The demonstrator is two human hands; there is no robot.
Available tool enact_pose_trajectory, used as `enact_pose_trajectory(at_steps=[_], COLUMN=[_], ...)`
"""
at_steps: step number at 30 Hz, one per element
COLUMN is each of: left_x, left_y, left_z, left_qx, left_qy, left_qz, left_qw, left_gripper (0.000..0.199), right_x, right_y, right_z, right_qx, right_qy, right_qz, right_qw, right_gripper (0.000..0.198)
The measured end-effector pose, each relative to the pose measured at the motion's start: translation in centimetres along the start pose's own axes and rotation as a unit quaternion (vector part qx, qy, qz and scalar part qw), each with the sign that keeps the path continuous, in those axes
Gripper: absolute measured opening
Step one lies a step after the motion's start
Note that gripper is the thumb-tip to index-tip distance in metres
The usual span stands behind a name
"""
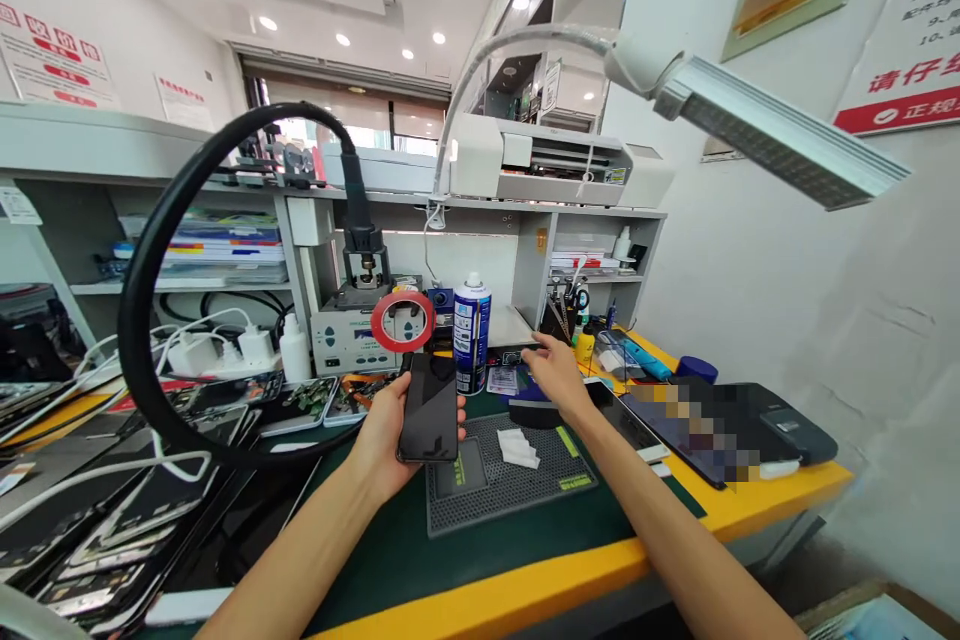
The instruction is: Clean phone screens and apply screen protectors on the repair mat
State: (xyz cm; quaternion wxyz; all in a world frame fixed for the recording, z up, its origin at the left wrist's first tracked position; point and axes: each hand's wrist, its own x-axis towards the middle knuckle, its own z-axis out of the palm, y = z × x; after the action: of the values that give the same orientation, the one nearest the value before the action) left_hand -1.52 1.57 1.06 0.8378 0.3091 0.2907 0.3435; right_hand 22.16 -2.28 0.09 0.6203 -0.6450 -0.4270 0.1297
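My left hand [381, 435] is closed around a dark smartphone [429, 408], its glossy black screen facing me, above the left edge of a grey repair mat [517, 495]. A crumpled white wipe [517, 448] lies on that mat. Farther back, my right hand [561, 378] reaches out with its fingers extended and nothing visible in them. Below it is a dark, rounded object [536, 413] at the mat's back edge. A blue spray can [472, 335] stands upright between my hands, just behind the phone. Left of the can is a red tape roll [377, 322].
Stacked phone parts [112, 550] crowd the left side. A thick black hose [139, 320] loops up from a grey workstation [349, 345]. On the right lie phones and a black case [795, 425]. A lamp [780, 135] hangs overhead. The bench has a yellow front edge [480, 600].
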Motion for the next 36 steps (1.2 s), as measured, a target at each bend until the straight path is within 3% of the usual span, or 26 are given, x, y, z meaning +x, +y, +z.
enact_pose_trajectory(at_steps=[4, 8, 10, 16, 20, 23, 25, 28, 30, 33, 36], left_x=[-0.4, -1.1, -1.3, -1.5, -1.3, -1.1, -0.9, -0.6, -0.4, 0.0, 0.4], left_y=[0.0, 0.2, 0.3, 0.6, 0.7, 0.6, 0.5, 0.4, 0.2, -0.1, -0.5], left_z=[0.1, 0.3, 0.4, 0.3, 0.1, 0.0, 0.0, -0.1, -0.2, -0.7, -1.1], left_qx=[0.004, 0.012, 0.004, -0.019, -0.027, -0.034, -0.037, -0.050, -0.061, -0.059, -0.043], left_qy=[-0.034, -0.077, -0.106, -0.133, -0.128, -0.119, -0.111, -0.088, -0.067, -0.044, -0.029], left_qz=[0.029, 0.070, 0.085, 0.106, 0.111, 0.109, 0.110, 0.125, 0.130, 0.101, 0.068], left_qw=[0.999, 0.994, 0.991, 0.985, 0.985, 0.986, 0.987, 0.987, 0.987, 0.992, 0.996], left_gripper=[0.052, 0.052, 0.053, 0.056, 0.057, 0.055, 0.051, 0.045, 0.043, 0.044, 0.047], right_x=[-4.6, -6.8, -6.9, -6.3, -6.1, -6.3, -6.2, -6.0, -5.9, -6.3, -6.8], right_y=[0.1, 0.8, 1.1, -0.5, -3.5, -5.5, -6.0, -5.5, -4.7, -3.7, -3.3], right_z=[-2.4, -2.6, -2.1, -0.9, 0.1, 1.4, 2.3, 3.6, 4.0, 4.1, 3.9], right_qx=[-0.147, -0.237, -0.262, -0.257, -0.092, -0.018, -0.048, -0.124, -0.144, -0.130, -0.093], right_qy=[-0.193, -0.260, -0.261, -0.245, -0.192, -0.135, -0.119, -0.131, -0.142, -0.140, -0.164], right_qz=[-0.068, -0.112, -0.129, -0.141, -0.089, -0.138, -0.241, -0.419, -0.485, -0.504, -0.465], right_qw=[0.968, 0.929, 0.920, 0.924, 0.973, 0.981, 0.962, 0.890, 0.851, 0.842, 0.865], right_gripper=[0.026, 0.019, 0.009, 0.019, 0.033, 0.034, 0.025, 0.016, 0.015, 0.021, 0.021])
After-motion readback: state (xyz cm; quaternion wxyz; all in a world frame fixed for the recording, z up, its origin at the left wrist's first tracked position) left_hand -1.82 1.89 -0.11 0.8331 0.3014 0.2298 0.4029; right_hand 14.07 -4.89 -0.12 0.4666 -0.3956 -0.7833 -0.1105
